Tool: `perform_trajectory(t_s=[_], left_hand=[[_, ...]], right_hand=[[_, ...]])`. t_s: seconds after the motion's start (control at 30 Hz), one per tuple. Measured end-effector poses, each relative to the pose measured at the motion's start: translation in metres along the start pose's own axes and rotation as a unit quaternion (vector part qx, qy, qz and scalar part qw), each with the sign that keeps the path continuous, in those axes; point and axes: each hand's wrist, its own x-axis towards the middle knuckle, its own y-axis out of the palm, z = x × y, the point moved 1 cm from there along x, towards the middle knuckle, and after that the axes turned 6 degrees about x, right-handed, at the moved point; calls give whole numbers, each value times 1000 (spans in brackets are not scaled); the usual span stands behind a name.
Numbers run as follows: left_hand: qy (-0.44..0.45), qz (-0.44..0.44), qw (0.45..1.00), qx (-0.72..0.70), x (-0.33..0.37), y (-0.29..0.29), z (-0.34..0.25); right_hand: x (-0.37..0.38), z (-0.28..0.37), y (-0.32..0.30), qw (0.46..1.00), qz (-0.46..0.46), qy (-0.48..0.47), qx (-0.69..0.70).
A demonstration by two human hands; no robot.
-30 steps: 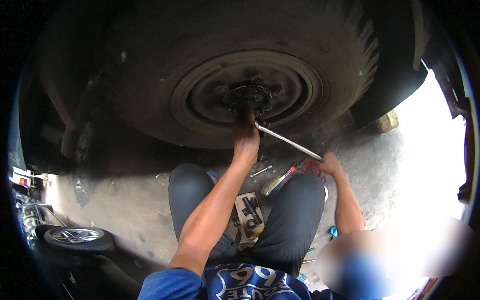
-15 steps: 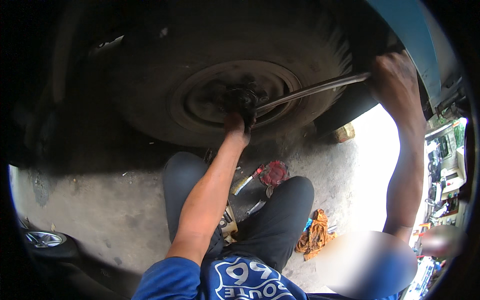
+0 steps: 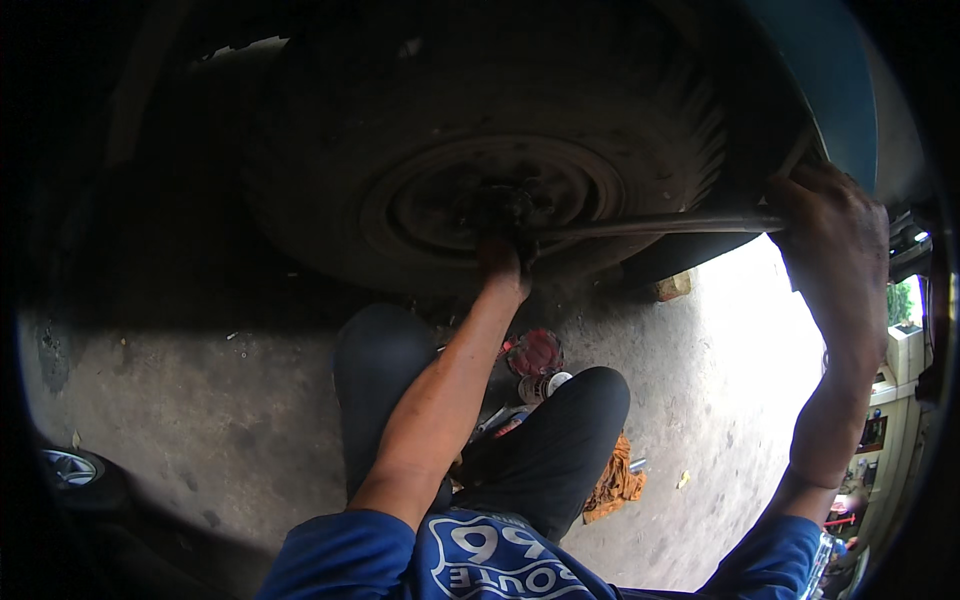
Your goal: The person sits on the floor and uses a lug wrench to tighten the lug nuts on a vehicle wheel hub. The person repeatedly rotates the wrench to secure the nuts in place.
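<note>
In front of me a dark tyre (image 3: 320,165) stands on its steel wheel rim (image 3: 392,232), with the hub in deep shadow. A long metal wheel wrench (image 3: 660,226) runs almost level from the hub out to the right. My right hand (image 3: 832,215) is closed around its outer end, just below a blue body panel (image 3: 845,100). At the hub my left hand (image 3: 503,260) is closed on the wrench's inner end, thumb side toward me. The wrench's head and the nut under it are lost in the dark.
Between my knees lie a round red object (image 3: 536,353) and several small tools. An orange-brown rag (image 3: 615,482) is by my right knee. A block (image 3: 673,287) sits near the tyre. Another wheel (image 3: 72,470) lies at the far left.
My right hand has pushed the outer end of the wrench downward, so it has swung from sloping up to nearly level. My left hand stays at the hub. The view has shifted slightly.
</note>
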Motion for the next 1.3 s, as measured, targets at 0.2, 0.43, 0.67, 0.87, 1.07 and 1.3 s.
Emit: perform_trajectory(t_s=[0.2, 0.43, 0.67, 0.87, 1.07, 1.3], left_hand=[[5, 18, 1000, -16, 9, -1, 10], [9, 25, 995, -95, 18, -1, 14], [-6, 33, 995, -97, 14, 0, 15], [-9, 31, 995, -96, 13, -9, 11], [2, 30, 993, -113, 24, -12, 12], [5, -21, 997, -80, 24, -3, 9]], right_hand=[[15, 8, -16, 984, -99, -145, -29], [15, 19, -35, 912, -192, -355, -77], [68, 111, 9, 874, -195, -412, 169], [91, 129, 23, 912, -175, -356, 104], [59, 90, 0, 918, -195, -342, 53], [-9, 21, -14, 935, -206, -284, -39]])
